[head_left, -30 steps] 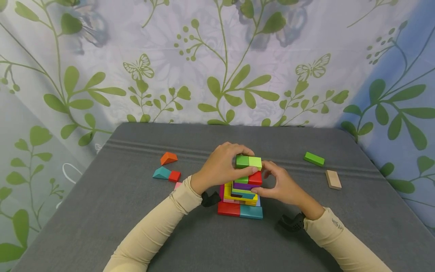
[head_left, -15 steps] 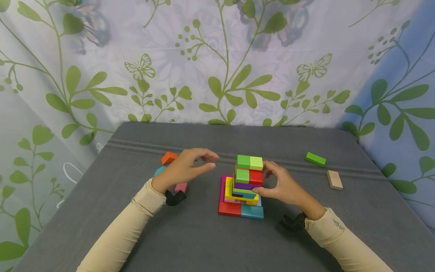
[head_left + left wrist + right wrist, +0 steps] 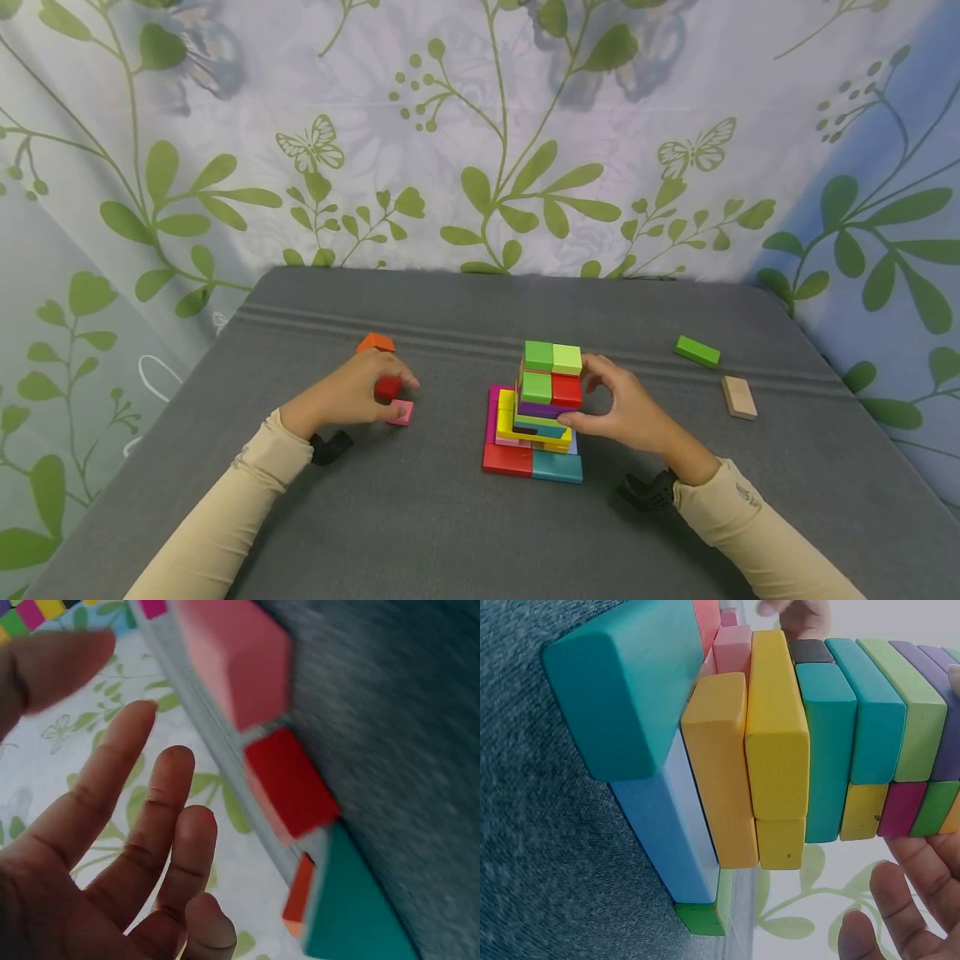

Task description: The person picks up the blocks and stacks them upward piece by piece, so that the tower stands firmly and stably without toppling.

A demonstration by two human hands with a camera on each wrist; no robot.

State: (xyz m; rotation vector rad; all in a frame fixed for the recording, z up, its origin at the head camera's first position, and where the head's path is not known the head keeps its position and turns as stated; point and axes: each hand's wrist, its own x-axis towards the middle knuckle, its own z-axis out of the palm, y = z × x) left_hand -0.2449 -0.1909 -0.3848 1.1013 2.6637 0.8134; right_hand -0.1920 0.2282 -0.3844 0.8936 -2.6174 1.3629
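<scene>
Steadying: I am keeping my right hand [image 3: 626, 408] against the right side of the block tower [image 3: 538, 408], thumb low and fingers curled toward the upper red cube, though I cannot tell how firmly it is pinching.
Reaching: my left hand [image 3: 352, 393] is hovering over the loose pieces well to the left of the tower; the left wrist view is showing its fingers [image 3: 127, 802] spread and holding nothing.
Tower place: it is standing near the middle of the grey table [image 3: 450, 533], on a red and teal base.
Tower axis: its long axis is running straight up, tapering from the wide base to the two green cubes [image 3: 552, 357] on top.
Loose pieces: the small red block [image 3: 387, 387] is sitting just under my left fingertips; the pink block [image 3: 401, 412] is lying just toward the tower from it; the orange wedge [image 3: 376, 342] is lying farther back from it.
Red block axis: too hidden by my hand to be telling which way it is pointing.
Risk one: I am judging that any sideways push from my right hand could shear the narrow upper layers off the tower.
Risk two: the right wrist view is showing stepped, overhanging layers [image 3: 780, 750], so an off-centre load could tip them.
Risk three: my left fingers closing clumsily could knock the red block into the pink one.
</scene>
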